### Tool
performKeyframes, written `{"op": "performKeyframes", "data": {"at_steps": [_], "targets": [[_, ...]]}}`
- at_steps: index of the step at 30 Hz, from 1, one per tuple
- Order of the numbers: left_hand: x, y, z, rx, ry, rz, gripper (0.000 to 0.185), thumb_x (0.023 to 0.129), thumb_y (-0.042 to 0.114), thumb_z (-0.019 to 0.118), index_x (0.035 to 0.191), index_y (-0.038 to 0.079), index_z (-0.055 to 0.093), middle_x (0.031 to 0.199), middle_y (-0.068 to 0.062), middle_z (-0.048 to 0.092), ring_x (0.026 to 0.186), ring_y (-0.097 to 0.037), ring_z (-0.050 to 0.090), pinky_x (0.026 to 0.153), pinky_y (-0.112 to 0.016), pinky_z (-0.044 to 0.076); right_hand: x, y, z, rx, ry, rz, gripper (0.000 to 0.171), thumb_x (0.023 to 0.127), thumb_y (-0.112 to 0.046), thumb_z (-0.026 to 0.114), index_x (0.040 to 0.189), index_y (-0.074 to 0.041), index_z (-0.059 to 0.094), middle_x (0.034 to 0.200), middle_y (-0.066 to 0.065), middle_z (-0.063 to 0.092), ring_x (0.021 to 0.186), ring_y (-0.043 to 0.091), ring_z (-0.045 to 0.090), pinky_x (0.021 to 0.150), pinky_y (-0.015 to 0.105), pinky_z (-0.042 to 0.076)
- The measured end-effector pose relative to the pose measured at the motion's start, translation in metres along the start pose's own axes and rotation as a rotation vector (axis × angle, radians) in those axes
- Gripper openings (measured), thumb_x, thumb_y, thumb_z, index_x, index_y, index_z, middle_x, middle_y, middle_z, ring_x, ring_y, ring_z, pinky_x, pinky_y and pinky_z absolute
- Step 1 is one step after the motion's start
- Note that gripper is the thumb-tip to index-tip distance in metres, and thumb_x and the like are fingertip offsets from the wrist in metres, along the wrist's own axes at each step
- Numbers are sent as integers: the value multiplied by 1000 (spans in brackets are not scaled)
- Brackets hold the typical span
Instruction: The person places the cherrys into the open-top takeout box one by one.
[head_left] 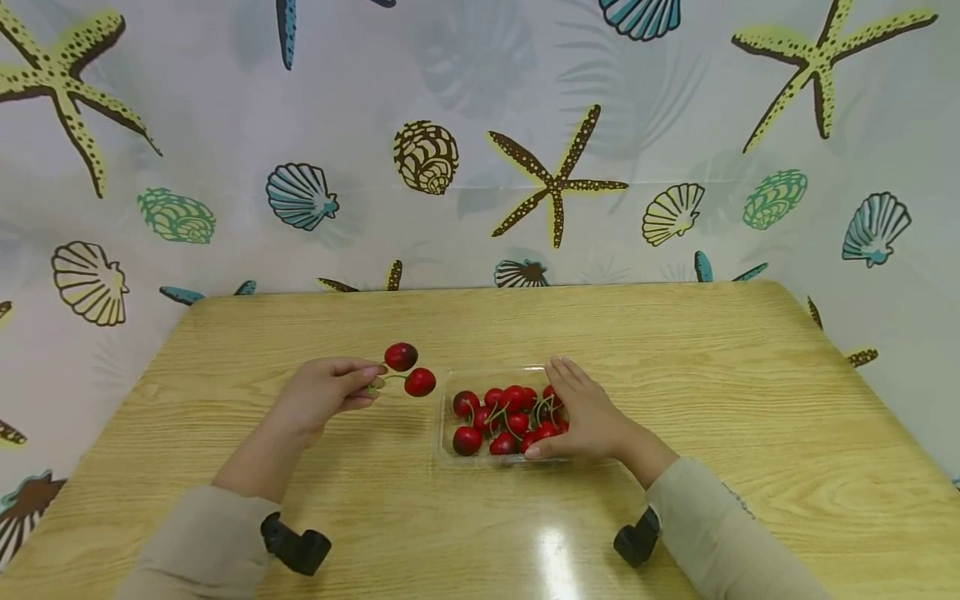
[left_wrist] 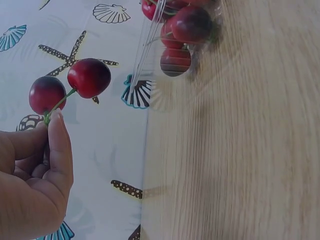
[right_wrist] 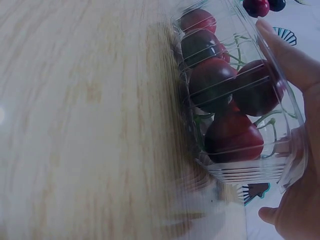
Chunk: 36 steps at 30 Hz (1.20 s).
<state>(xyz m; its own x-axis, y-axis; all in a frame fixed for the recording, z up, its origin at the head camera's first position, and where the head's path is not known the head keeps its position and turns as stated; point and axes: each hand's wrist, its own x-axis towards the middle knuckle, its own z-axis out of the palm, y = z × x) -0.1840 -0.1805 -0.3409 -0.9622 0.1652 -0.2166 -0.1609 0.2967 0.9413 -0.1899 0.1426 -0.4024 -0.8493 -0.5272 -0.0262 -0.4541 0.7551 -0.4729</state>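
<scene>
My left hand (head_left: 327, 389) pinches the joined green stems (left_wrist: 59, 106) of a pair of dark red cherries (head_left: 420, 382) between thumb and fingers. The pair is held up to the left of a clear plastic box (head_left: 444, 433), and both fruits stick out toward it. Over the box's right end lies my right hand (head_left: 588, 412), thumb at the near rim and fingers at the far rim, gripping it. Inside the box are several red cherries (head_left: 467, 441) with green stems, some hidden under that hand. In the right wrist view the box wall (right_wrist: 250, 175) stands close to the palm.
The box stands on a light wooden table (head_left: 360, 517). Behind the table hangs a white cloth (head_left: 360, 92) printed with starfish and shells. Each sleeve carries a black wrist mount (head_left: 296, 546) near the cuff.
</scene>
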Motion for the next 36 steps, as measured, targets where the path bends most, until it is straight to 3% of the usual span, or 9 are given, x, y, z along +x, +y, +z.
{"op": "performKeyframes", "data": {"at_steps": [9,16,28,36], "targets": [[6,3,17,13,-65,23,32,89,9,46,112,-13,50,84,-5,59,72,-10,59,68,-25,47,0,0,0,0,-3,2,110,63,-59,64,137,0,8,143,13,3,129,26,-2,98,50,8],[12,1,25,83,-118,35,28,90,8,46,109,-11,53,97,-15,58,78,-20,59,67,-25,48,-1,0,0,10,-2,6,110,63,-60,63,138,0,9,143,12,3,129,24,-3,98,50,8],[15,10,38,174,-223,26,25,89,8,48,104,-9,57,87,-10,58,70,-15,55,69,-29,47,-1,-1,-2,-6,-3,3,109,64,-58,64,137,0,9,143,13,3,129,25,-3,98,50,9],[22,6,46,215,-277,20,22,88,4,47,103,-8,58,93,-14,58,70,-13,55,69,-33,47,-2,-2,-2,-7,4,-8,109,63,-58,64,137,2,11,142,15,4,129,26,-2,97,51,10]]}}
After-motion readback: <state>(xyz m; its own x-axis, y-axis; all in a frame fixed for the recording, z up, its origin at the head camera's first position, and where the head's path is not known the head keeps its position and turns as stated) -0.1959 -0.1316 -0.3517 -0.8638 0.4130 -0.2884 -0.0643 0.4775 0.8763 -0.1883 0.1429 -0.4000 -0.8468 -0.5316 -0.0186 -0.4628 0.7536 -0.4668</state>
